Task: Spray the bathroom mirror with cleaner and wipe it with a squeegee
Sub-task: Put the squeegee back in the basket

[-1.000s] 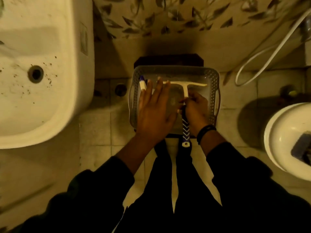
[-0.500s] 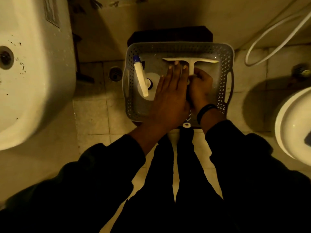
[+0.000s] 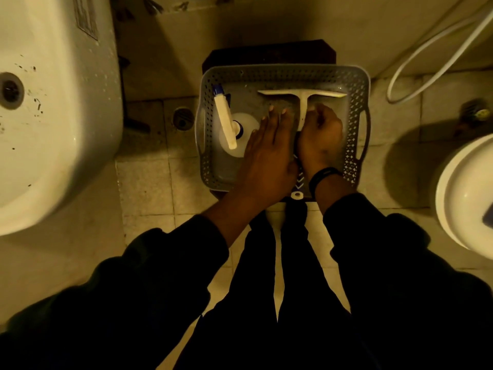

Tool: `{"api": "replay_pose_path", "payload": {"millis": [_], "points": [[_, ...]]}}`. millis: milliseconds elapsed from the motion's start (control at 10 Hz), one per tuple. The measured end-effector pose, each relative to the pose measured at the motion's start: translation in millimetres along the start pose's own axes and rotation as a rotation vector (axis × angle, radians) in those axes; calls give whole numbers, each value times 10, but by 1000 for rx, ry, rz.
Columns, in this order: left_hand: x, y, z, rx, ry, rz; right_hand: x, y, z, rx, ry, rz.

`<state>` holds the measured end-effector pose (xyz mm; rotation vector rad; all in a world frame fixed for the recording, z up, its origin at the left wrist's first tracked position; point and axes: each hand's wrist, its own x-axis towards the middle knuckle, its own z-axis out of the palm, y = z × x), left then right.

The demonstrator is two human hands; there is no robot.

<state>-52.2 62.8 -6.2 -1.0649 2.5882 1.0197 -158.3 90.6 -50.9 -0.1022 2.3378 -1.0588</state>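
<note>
A grey perforated basket (image 3: pixel 282 73) sits on a dark stool on the floor. Inside it a white spray bottle (image 3: pixel 226 121) with a blue nozzle tip stands at the left. A white squeegee (image 3: pixel 302 96) lies flat at the right, blade toward the wall, its patterned handle end poking out below the wrists. My right hand (image 3: pixel 320 137) is curled round the squeegee's handle. My left hand (image 3: pixel 269 153) lies flat with straight fingers over the basket's middle, between bottle and squeegee. The mirror is out of view.
A white washbasin (image 3: pixel 53 116) fills the left side. A white toilet (image 3: pixel 466 190) stands at the right edge. A white hose (image 3: pixel 426 62) loops on the tiled floor at the back right, and a floor drain (image 3: pixel 182 120) sits left of the basket.
The view has shifted so the basket sits higher and the spray bottle shows fully. My left hand slid right off the bottle to the middle. My right hand stays on the squeegee handle.
</note>
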Motion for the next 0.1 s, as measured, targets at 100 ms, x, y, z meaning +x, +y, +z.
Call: {"api": "replay_pose_path", "payload": {"millis": [100], "points": [[-60,44,-64,-5,-28,-13,-35,11,-92,-97,36,-43]]}}
